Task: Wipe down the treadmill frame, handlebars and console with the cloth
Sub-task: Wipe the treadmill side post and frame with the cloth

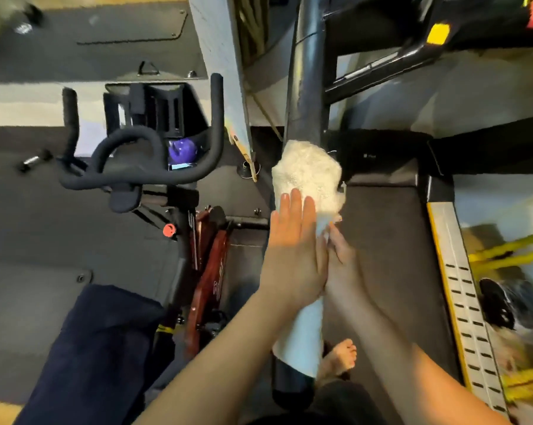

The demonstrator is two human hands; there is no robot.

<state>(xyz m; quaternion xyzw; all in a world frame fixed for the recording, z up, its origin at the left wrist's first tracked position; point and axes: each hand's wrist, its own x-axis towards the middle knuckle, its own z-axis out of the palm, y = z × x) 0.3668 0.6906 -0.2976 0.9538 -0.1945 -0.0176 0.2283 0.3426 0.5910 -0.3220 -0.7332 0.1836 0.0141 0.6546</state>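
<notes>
On the treadmill's dark frame post (309,87), which runs lengthwise away from the person from the bottom centre of the view towards the top, a white fluffy cloth (311,176) is wrapped round the tube. The left hand (292,250) lies flat on the cloth on the side facing the exercise bike (130,167), its fingers (295,207) straight and pressing, not curled. The right hand (343,265) meets the cloth from the side of the running belt (387,256). One digit touches the fabric, but the others are hidden behind the post and the left hand, so I cannot tell whether it is clasping. The cloth's bunched end sits just beyond the left fingertips, and most of the bare tube lies further along that same axis, away from both hands. A short uncovered stretch also shows close to the person's body. Any stroke would probably have to slide along the post rather than across it, and the left hand looks better placed to lead.
</notes>
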